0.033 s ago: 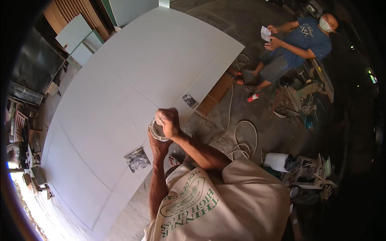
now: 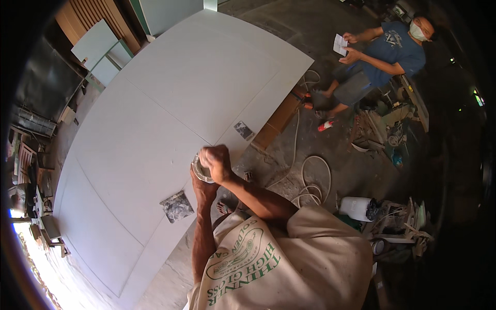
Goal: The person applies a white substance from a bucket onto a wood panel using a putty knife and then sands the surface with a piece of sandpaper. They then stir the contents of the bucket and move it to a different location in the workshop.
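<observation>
Under my hands lies a broad white panel (image 2: 139, 150) with thin seams across it. Near its close edge, my left hand (image 2: 204, 191) is closed round a small round tub (image 2: 198, 171) with a pale, smeared rim. My right hand (image 2: 216, 161) is a slightly blurred fist over the tub's mouth. Whatever it grips is hidden, as is most of what the tub contains. A mottled dark grey square sheet (image 2: 176, 206) lies on the panel left of my left forearm. A smaller sheet of the same look (image 2: 244, 130) rests beyond my right hand.
At the far right a masked person in a blue shirt holds a white paper (image 2: 340, 45). A pale hose (image 2: 329, 178) coils on the floor near a white jug (image 2: 356, 208) and wood scraps (image 2: 403, 222). Pale boards (image 2: 95, 44) stand at the far left.
My right fist has dropped slightly toward me over the tub. My left hand and the tub stay almost in place.
</observation>
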Demonstrator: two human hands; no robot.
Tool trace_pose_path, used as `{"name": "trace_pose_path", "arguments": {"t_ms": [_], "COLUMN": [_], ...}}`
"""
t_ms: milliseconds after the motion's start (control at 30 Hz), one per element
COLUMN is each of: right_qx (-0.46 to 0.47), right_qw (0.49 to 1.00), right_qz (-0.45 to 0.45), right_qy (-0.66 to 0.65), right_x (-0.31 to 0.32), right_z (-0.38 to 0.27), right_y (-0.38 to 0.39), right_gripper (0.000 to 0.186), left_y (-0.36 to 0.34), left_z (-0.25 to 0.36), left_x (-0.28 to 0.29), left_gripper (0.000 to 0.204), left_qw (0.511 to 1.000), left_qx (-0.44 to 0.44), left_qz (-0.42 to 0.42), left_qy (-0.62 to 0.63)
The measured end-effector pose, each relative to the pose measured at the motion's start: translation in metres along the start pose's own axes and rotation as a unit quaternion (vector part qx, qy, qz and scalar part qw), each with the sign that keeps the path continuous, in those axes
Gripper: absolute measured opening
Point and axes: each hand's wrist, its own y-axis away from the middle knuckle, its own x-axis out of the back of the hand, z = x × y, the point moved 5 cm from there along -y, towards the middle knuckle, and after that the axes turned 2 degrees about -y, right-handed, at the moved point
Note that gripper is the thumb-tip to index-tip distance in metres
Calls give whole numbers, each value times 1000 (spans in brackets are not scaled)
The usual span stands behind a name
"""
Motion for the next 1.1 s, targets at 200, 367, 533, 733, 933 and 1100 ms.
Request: {"name": "trace_pose_path", "arguments": {"t_ms": [200,367,533,733,933,1100], "right_qx": [-119,-201,-103,-152,-151,-61], "right_qw": [980,962,987,986,981,978], "right_qz": [-36,-139,-14,-32,-20,23], "right_qy": [153,123,126,67,119,197], "right_x": [12,17,4,4,-4,8], "right_z": [1,10,3,-22,-6,-16], "right_y": [-11,16,-2,-16,-1,-6], "right_gripper": [55,55,50,53,60,56], "left_y": [8,1,1,8,1,4], "left_z": [9,14,2,8,-7,10], "left_x": [1,11,3,5,6,1], "left_gripper": [92,96,97,100,96,94], "left_qw": [1000,1000,1000,999,1000,999], "left_qx": [27,-5,-4,13,0,26], "left_qz": [8,22,11,26,7,6], "left_qy": [9,6,23,28,7,37]}}
